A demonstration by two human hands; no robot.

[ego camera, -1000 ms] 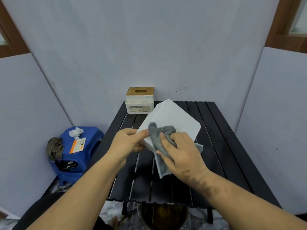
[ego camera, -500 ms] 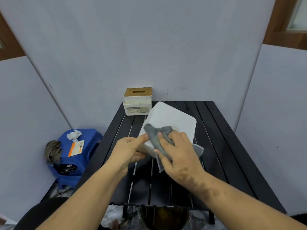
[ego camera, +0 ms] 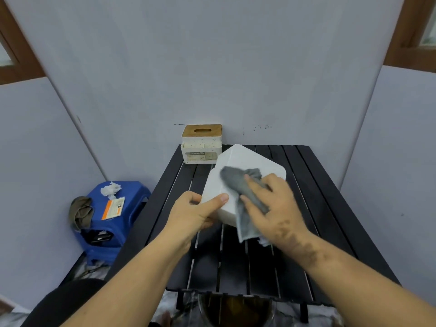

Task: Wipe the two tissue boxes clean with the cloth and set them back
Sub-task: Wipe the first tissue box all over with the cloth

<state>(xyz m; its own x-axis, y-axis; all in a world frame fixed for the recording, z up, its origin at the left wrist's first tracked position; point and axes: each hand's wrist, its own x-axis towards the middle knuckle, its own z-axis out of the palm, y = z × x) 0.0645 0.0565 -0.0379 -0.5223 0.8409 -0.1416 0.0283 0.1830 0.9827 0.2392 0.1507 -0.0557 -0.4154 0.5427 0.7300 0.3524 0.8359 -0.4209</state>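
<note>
The white box [ego camera: 245, 166] is held tilted above the table [ego camera: 330, 208], pinched at its 7 o'clock corner by the left hand [ego camera: 191, 215], so that the cloth [ego camera: 238, 182] can be pressed on its broad face by the right hand [ego camera: 273, 206].

Beyond the held white box [ego camera: 245, 161] stands a second box [ego camera: 201, 143]; bare table [ego camera: 313, 197] lies right and nearer.

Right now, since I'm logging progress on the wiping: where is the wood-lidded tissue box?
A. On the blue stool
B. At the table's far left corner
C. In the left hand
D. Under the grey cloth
B: the wood-lidded tissue box stands untouched at the far left corner of the black slatted table.
</note>
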